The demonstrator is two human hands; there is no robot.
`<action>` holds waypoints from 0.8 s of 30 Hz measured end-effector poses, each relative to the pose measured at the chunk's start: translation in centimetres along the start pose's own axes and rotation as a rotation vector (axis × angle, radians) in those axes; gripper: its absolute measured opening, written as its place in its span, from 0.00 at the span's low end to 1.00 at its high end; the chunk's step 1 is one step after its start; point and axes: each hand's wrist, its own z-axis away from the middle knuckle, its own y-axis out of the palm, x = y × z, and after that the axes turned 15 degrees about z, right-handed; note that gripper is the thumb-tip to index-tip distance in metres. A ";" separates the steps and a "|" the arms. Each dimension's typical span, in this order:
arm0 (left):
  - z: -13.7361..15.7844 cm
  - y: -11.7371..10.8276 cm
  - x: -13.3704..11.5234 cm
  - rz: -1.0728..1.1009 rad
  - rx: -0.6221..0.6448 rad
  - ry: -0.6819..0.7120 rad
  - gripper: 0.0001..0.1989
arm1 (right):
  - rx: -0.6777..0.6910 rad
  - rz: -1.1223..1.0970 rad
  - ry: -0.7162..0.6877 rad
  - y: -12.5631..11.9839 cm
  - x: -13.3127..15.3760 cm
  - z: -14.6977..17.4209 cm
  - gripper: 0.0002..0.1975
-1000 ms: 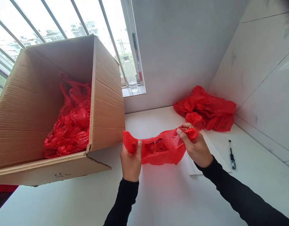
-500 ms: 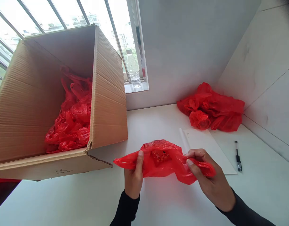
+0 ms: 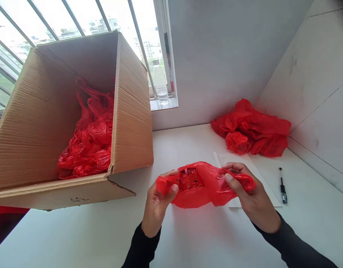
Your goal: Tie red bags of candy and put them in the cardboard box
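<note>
I hold a red plastic bag (image 3: 200, 184) with something small and red inside, just above the white table (image 3: 202, 238). My left hand (image 3: 157, 203) pinches its left handle. Its right handle is gripped by my right hand (image 3: 251, 197). The two hands are close together, with the bag bunched between them. On the left a large cardboard box (image 3: 129, 123) lies tipped open toward me, with many more red bags (image 3: 90, 145) piled inside. A heap of red bags (image 3: 252, 128) rests at the back right by the tiled wall.
A white sheet of paper (image 3: 260, 186) lies under my right hand, and a black pen (image 3: 282, 184) lies to its right. A clear water bottle (image 3: 161, 83) stands on the window sill behind the box. Walls close off the back and right.
My hands have come closer together, and the bag's handles that were stretched out to the sides are now bunched in toward the middle. The view has shifted slightly.
</note>
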 end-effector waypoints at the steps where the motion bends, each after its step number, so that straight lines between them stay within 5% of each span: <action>1: -0.3 -0.2 -0.4 -0.094 0.088 0.021 0.14 | -0.001 -0.004 -0.009 -0.2 0.3 -0.6 0.12; 5: -2.4 0.6 -2.0 -0.412 0.074 0.168 0.12 | -0.014 -0.006 -0.097 -0.7 1.9 -3.7 0.14; 8: -4.1 2.4 -3.1 -0.386 0.027 0.237 0.10 | -0.087 0.105 -0.241 -0.8 3.3 -6.0 0.12; 12: -6.7 4.5 -3.1 -0.177 0.083 0.110 0.16 | -0.156 0.297 -0.393 -1.0 4.9 -7.7 0.10; 17: -9.3 5.0 -2.1 -0.074 0.091 -0.119 0.12 | -0.047 0.351 -0.434 -1.2 6.2 -8.0 0.11; 19: -9.1 4.9 -2.5 -0.114 0.125 -0.175 0.11 | -0.024 0.383 -0.444 -1.2 6.4 -8.0 0.12; 24: -6.4 5.5 -4.4 -0.209 0.325 -0.163 0.29 | 0.039 0.348 -0.422 -0.4 7.1 -7.5 0.09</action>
